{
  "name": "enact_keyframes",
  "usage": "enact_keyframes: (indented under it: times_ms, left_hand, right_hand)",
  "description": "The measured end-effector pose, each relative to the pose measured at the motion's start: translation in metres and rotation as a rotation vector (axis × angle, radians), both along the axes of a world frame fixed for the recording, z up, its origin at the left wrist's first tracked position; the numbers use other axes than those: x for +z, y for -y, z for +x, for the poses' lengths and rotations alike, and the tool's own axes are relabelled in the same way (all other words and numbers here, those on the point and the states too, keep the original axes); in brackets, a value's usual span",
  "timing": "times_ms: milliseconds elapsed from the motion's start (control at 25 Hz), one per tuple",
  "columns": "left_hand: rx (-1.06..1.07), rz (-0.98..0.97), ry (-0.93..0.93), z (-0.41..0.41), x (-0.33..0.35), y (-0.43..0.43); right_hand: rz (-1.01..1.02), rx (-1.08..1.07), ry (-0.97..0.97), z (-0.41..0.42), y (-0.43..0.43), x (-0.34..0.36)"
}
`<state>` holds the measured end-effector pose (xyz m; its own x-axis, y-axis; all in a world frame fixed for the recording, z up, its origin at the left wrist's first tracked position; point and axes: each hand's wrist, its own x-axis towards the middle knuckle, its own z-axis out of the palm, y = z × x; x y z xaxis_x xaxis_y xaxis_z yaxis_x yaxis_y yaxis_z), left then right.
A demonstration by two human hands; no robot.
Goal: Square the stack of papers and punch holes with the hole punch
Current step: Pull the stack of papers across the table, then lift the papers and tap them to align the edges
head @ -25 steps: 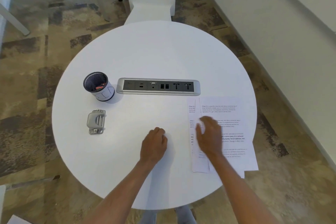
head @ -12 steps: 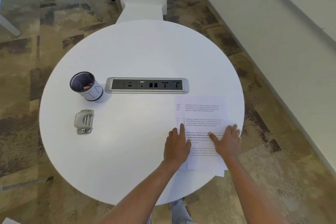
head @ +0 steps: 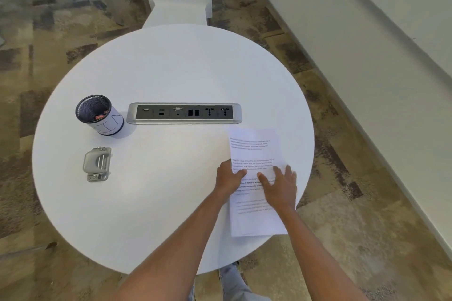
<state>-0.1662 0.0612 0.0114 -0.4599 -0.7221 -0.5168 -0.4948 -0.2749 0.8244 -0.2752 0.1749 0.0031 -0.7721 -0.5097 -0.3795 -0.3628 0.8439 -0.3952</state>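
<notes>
- Round white bench [head: 171, 68] on a patterned brown carpet, with a pale wall running along the right and a white chair at the far side.
- Stack of papers [head: 254, 151]: lies at the near right of the bench, its near end reaching the bench edge. A second ago the sheets were fanned, with separate edges showing at the left and at the near corners; now they read as almost one outline, so the squaring appears largely done flat on the surface.
- Left hand [head: 228, 178]: rests at the left long edge of the stack, thumb over the top sheet, fingers curled lightly, pinching nothing that can be seen.
- Right hand [head: 280, 188]: lies palm down on the right half of the stack, fingers spread and released, pressing rather than gripping. It has moved inward from the outer edge as the sheets closed up.
- Hole punch [head: 97, 164]: grey metal, at the near left of the bench, well apart from the papers and untouched; punching is not yet begun.
- Mesh pen cup [head: 97, 115]: just beyond the punch.
- Socket panel [head: 184, 113]: set into the bench centre, just beyond the far end of the stack.
</notes>
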Motion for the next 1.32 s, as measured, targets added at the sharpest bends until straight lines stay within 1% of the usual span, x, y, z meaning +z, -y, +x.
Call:
enact_keyframes:
  times_ms: [40, 80, 120, 160, 200, 240, 280, 320, 360, 400, 480, 560, 640, 720, 800, 840, 960, 1040, 1080, 1200, 1320]
  left_hand:
    - [-0.011, -0.004, -0.037, 0.002, 0.002, 0.002]
    - [-0.019, 0.001, -0.079, 0.005, 0.007, 0.007]
    - [-0.032, 0.013, -0.126, 0.009, 0.012, 0.012]
    - [-0.052, 0.027, -0.175, 0.014, 0.02, 0.019]
    - [-0.068, 0.039, -0.228, 0.019, 0.028, 0.027]
    - [-0.078, 0.048, -0.279, 0.025, 0.037, 0.035]
    - [-0.083, 0.053, -0.322, 0.03, 0.047, 0.043]
    - [-0.079, 0.058, -0.355, 0.035, 0.056, 0.05]
    - [-0.069, 0.058, -0.38, 0.04, 0.065, 0.056]
    - [-0.059, 0.052, -0.397, 0.044, 0.074, 0.063]
    - [-0.04, 0.014, -0.423, 0.051, 0.091, 0.075]
    - [-0.012, -0.039, -0.486, 0.057, 0.109, 0.087]
    - [-0.002, -0.106, -0.57, 0.064, 0.125, 0.1]
    - [-0.024, -0.152, -0.605, 0.07, 0.132, 0.11]
    - [-0.05, -0.168, -0.567, 0.08, 0.126, 0.113]
    - [-0.057, -0.168, -0.513, 0.085, 0.118, 0.112]
    - [-0.052, -0.15, -0.308, 0.098, 0.089, 0.103]
    - [-0.029, -0.201, -0.233, 0.101, 0.081, 0.102]
    - [-0.025, -0.224, -0.242, 0.101, 0.08, 0.104]
    - [-0.085, -0.288, -0.365, 0.101, 0.09, 0.108]
    - [0.03, -0.245, -0.413, 0.098, 0.105, 0.116]
  right_hand:
    - [-0.12, -0.084, 0.037, -0.007, -0.001, 0.005]
    - [-0.247, -0.184, 0.116, -0.018, -0.003, 0.012]
    - [-0.36, -0.258, 0.243, -0.031, -0.005, 0.02]
    - [-0.465, -0.284, 0.422, -0.045, -0.006, 0.029]
    - [-0.541, -0.255, 0.633, -0.057, -0.006, 0.036]
    - [-0.567, -0.196, 0.83, -0.064, -0.003, 0.044]
    - [-0.564, -0.134, 0.967, -0.067, 0.002, 0.05]
    - [-0.544, -0.07, 1.038, -0.066, 0.009, 0.056]
    - [-0.525, -0.007, 1.034, -0.062, 0.018, 0.062]
    - [-0.529, 0.039, 0.989, -0.058, 0.028, 0.068]
    - [-0.627, 0.078, 0.894, -0.05, 0.049, 0.084]
    - [-0.741, 0.133, 0.851, -0.046, 0.068, 0.102]
    - [-0.8, 0.22, 0.815, -0.044, 0.082, 0.118]
    - [-0.823, 0.273, 0.806, -0.041, 0.09, 0.125]
    - [-0.802, 0.273, 0.816, -0.037, 0.092, 0.118]
    - [-0.765, 0.265, 0.809, -0.033, 0.091, 0.109]
    - [-0.568, 0.218, 0.736, -0.022, 0.083, 0.076]
    - [-0.521, 0.177, 0.673, -0.018, 0.084, 0.065]
    - [-0.521, 0.166, 0.653, -0.017, 0.087, 0.065]
    - [-0.558, 0.165, 0.657, -0.015, 0.095, 0.078]
    - [-0.624, 0.216, 0.663, -0.02, 0.096, 0.095]
